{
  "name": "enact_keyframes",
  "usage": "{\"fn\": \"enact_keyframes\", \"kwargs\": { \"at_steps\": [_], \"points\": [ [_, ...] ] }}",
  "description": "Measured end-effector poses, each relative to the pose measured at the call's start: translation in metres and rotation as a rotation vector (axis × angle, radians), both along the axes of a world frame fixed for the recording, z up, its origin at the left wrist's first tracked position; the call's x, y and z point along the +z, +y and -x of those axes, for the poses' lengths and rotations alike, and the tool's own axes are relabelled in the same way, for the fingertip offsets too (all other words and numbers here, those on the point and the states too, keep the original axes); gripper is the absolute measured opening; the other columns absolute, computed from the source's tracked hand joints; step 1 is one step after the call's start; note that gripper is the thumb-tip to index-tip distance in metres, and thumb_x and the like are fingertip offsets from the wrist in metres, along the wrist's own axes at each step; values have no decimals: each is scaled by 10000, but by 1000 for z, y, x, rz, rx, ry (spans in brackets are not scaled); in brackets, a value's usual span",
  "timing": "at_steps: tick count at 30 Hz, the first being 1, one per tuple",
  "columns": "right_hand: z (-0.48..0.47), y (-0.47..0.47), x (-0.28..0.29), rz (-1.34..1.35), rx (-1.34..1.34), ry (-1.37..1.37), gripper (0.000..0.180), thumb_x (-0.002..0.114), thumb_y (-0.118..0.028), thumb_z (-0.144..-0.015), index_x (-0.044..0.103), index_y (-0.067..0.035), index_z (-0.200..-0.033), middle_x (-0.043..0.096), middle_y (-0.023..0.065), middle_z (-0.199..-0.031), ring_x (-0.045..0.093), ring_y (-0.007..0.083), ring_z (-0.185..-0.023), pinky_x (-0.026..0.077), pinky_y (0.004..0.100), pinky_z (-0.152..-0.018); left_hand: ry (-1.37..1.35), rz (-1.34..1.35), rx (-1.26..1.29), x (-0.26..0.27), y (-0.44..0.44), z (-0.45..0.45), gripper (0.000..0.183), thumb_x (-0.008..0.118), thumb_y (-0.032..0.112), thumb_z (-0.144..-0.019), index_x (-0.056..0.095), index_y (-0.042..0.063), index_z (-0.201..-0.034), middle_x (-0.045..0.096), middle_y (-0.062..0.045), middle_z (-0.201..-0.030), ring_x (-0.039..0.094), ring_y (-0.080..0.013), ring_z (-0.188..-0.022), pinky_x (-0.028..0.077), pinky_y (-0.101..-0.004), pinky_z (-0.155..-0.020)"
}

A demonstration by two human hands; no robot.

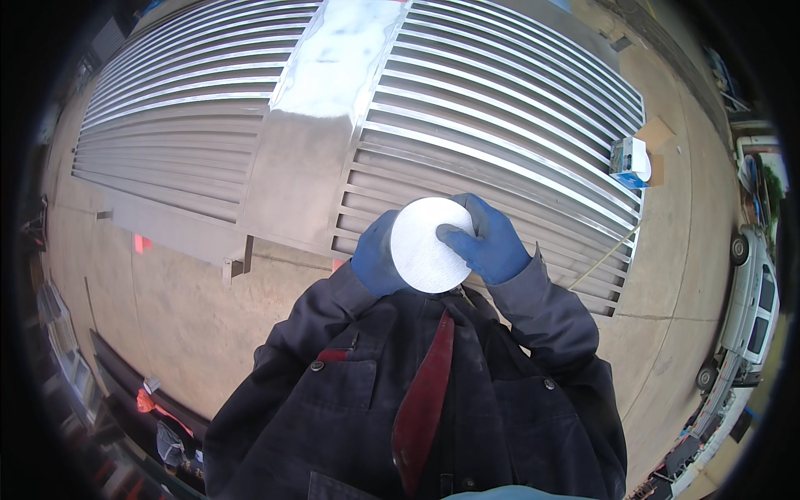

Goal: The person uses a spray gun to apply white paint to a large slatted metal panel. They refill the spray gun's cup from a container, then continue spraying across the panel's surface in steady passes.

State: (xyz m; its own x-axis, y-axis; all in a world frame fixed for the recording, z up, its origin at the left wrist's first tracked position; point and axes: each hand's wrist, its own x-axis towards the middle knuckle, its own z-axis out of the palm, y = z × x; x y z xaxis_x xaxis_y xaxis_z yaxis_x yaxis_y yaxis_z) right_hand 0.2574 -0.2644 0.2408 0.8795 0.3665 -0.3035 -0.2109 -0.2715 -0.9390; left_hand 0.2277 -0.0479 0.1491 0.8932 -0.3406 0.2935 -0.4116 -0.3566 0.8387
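Note:
A round white disc (pixel 425 250), with a soft, fibrous-looking face like the backing of a sanding disc, is held in front of my chest. My left hand (pixel 374 253), in a blue work glove, grips its left edge, most of the fingers hidden behind it. On the other side my right hand (pixel 497 240), gloved the same way, pinches the disc with the thumb lying across its white face. Whatever is behind the disc cannot be seen. Just beyond both hands lies a large slatted metal panel (pixel 300 162), its far part bright and shiny, its near part dull.
An opened cardboard box (pixel 627 164) with white discs showing sits on the panel's right edge. A thin yellowish cord or hose (pixel 603 257) crosses the near right slats. Metal brackets (pixel 237 265) jut out at the near left. A white pickup truck (pixel 750 306) stands far right.

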Motion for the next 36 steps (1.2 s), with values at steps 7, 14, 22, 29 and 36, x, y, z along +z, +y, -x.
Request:
{"fn": "enact_keyframes", "kwargs": {
  "at_steps": [7,14,22,29,36],
  "points": [
    [9,5,13,-5,-67,-29,419,723,-223,-923,602,-2,-1258,680,105,-1068,655,167,-961,529,322,-855,73,29,-13,1,1,3,769,925,295,-675,587,48,-1320,648,-182,-1196,663,-350,-1087,551,-430,-911],
    [15,9,21,186,-67,-326,417,738,-211,-880,652,-29,-1246,694,170,-1111,702,295,-987,550,374,-857,43,62,-22,6,-1,6,737,914,290,-685,595,49,-1305,654,-184,-1184,665,-352,-1077,552,-427,-907],
    [19,10,21,277,-99,-354,463,780,-226,-855,658,-51,-1266,692,179,-1161,708,331,-1019,560,398,-872,50,44,-46,6,-2,6,753,917,287,-677,592,45,-1312,648,-186,-1193,662,-361,-1080,551,-429,-909],
    [19,6,6,167,-114,-357,439,775,-214,-887,645,-74,-1282,704,153,-1124,711,287,-991,575,382,-847,88,33,-88,-2,-3,5,834,918,282,-687,538,31,-1385,639,-187,-1257,656,-339,-1140,544,-416,-962],
    [13,-3,-7,-117,-137,-90,407,779,-169,-905,627,2,-1242,698,93,-1116,667,151,-989,540,305,-874,286,175,-63,6,-5,4,1060,927,297,-697,367,-1,-1547,580,-189,-1428,606,-293,-1289,498,-378,-1070]
  ]
}}
